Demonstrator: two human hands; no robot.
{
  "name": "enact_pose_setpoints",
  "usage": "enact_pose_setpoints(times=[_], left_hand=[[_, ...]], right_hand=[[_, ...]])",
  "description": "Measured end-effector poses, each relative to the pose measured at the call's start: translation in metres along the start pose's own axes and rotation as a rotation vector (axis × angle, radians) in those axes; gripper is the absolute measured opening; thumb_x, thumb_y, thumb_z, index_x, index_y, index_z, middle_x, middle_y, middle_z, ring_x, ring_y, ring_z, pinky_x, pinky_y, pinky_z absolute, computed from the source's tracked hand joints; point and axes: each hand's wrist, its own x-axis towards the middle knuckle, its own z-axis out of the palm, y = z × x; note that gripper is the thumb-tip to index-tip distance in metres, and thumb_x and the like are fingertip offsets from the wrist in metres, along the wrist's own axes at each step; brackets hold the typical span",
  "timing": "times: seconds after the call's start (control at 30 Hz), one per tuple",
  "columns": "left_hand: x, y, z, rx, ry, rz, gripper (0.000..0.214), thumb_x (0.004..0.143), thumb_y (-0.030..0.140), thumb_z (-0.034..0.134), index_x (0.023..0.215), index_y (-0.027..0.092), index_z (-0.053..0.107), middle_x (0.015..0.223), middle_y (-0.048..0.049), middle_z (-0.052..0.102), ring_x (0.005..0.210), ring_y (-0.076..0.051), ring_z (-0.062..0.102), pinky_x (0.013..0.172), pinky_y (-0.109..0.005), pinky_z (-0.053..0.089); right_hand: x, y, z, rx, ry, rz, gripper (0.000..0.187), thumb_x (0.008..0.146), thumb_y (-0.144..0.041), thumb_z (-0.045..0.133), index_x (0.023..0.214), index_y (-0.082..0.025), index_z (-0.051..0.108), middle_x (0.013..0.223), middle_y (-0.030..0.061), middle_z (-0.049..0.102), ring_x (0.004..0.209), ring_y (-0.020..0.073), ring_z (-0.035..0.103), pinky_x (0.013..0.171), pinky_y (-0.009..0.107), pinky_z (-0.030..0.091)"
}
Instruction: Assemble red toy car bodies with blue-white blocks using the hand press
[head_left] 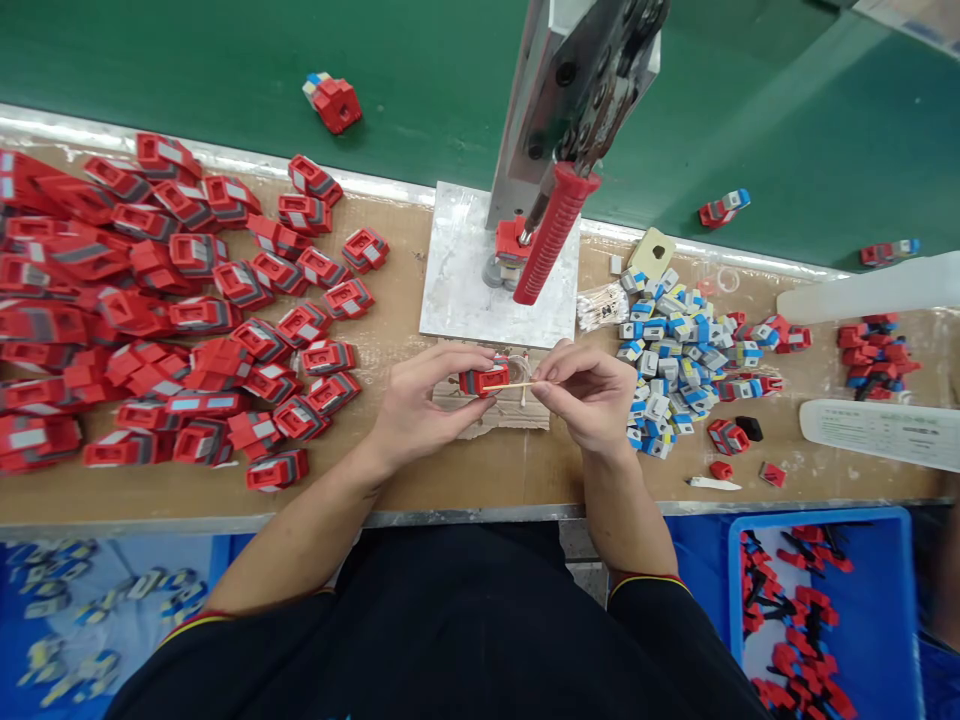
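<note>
My left hand (424, 400) is closed round a small red toy part (485, 379) with a grey panel, held above a scrap of cardboard (495, 412). My right hand (589, 390) pinches a thin wooden stick (521, 385) whose tip touches the red part. Both hands hover over the brown bench just in front of a hand press with a red handle (555, 235) on a grey base plate (457, 290).
A large heap of red toy parts (172, 310) covers the bench at left. Several blue, white and yellow small pieces (675, 355) and cotton swabs (600, 305) lie at right. A blue tray (885, 610) holds red and black parts. Behind runs a green conveyor (225, 70) carrying a few pieces.
</note>
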Motion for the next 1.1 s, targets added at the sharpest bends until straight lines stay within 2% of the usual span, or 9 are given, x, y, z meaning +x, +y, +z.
enact_pose_setpoints(times=[0.1,0.23,0.43,0.57,0.67,0.77,0.9,0.97,1.1], left_hand=[[-0.001,0.000,-0.001,0.007,-0.003,-0.033,0.022,0.088,0.019,0.086,0.109,0.023,0.079,0.112,-0.0074,0.085,0.105,-0.024,0.083,0.097,-0.037,0.068],[-0.002,-0.002,-0.001,0.003,0.007,-0.065,0.020,0.088,0.022,0.086,0.107,0.023,0.080,0.113,-0.0073,0.085,0.105,-0.023,0.082,0.097,-0.037,0.068],[-0.002,-0.002,-0.001,0.007,0.027,-0.032,0.022,0.088,0.019,0.085,0.109,0.023,0.080,0.111,-0.0069,0.085,0.102,-0.022,0.082,0.094,-0.035,0.068],[-0.001,-0.002,-0.001,0.029,0.037,-0.024,0.022,0.087,0.018,0.085,0.108,0.024,0.081,0.110,-0.0058,0.085,0.101,-0.021,0.082,0.092,-0.034,0.068],[0.000,-0.003,-0.002,0.025,0.043,-0.006,0.025,0.086,0.016,0.086,0.109,0.024,0.080,0.109,-0.0051,0.085,0.100,-0.020,0.082,0.091,-0.033,0.068],[-0.002,-0.004,-0.001,0.010,0.045,-0.005,0.026,0.085,0.016,0.087,0.109,0.024,0.080,0.109,-0.0052,0.085,0.100,-0.021,0.082,0.090,-0.033,0.068],[-0.006,-0.008,0.000,-0.070,0.082,-0.040,0.031,0.085,0.018,0.088,0.114,0.023,0.079,0.113,-0.0081,0.085,0.104,-0.023,0.083,0.096,-0.036,0.068],[-0.008,-0.010,0.000,-0.102,0.098,-0.065,0.034,0.084,0.019,0.089,0.116,0.022,0.077,0.115,-0.0097,0.085,0.106,-0.024,0.083,0.098,-0.037,0.067],[-0.006,-0.010,-0.002,-0.130,0.094,-0.035,0.033,0.082,0.016,0.090,0.112,0.020,0.077,0.114,-0.0099,0.084,0.106,-0.024,0.083,0.097,-0.036,0.067]], right_hand=[[0.001,0.001,-0.002,-0.021,-0.005,0.015,0.032,0.086,-0.044,0.089,0.072,-0.024,0.068,0.065,-0.0001,0.070,0.060,0.0163,0.066,0.056,0.032,0.053],[0.001,0.001,-0.005,-0.052,0.004,-0.007,0.027,0.083,-0.037,0.092,0.072,-0.025,0.070,0.064,-0.0007,0.071,0.059,0.0162,0.066,0.054,0.032,0.053],[0.002,-0.001,-0.011,-0.105,0.018,-0.033,0.024,0.082,-0.033,0.091,0.071,-0.026,0.071,0.064,-0.0003,0.073,0.058,0.0163,0.065,0.052,0.031,0.051],[0.002,-0.001,-0.013,-0.089,-0.004,-0.089,0.018,0.082,-0.019,0.090,0.077,-0.026,0.074,0.069,-0.0012,0.076,0.061,0.0156,0.068,0.053,0.030,0.051],[0.002,-0.002,-0.013,-0.082,-0.020,-0.114,0.021,0.081,-0.010,0.088,0.082,-0.027,0.075,0.072,-0.0017,0.078,0.064,0.0159,0.071,0.055,0.029,0.051],[0.002,-0.002,-0.017,-0.067,-0.002,-0.123,0.018,0.084,-0.016,0.088,0.080,-0.026,0.074,0.070,-0.0016,0.076,0.063,0.0161,0.070,0.056,0.030,0.051],[0.005,-0.004,-0.032,-0.102,0.064,-0.156,0.023,0.088,-0.032,0.087,0.076,-0.026,0.069,0.067,-0.0009,0.073,0.061,0.0169,0.067,0.057,0.033,0.052],[0.007,-0.004,-0.040,-0.197,-0.029,-0.102,0.020,0.089,-0.029,0.085,0.077,-0.025,0.069,0.071,-0.0001,0.075,0.063,0.0169,0.067,0.057,0.032,0.049],[0.010,0.001,-0.044,-0.460,-0.358,0.050,0.012,0.094,-0.019,0.074,0.083,-0.024,0.071,0.081,0.0010,0.077,0.071,0.0161,0.066,0.064,0.031,0.051]])
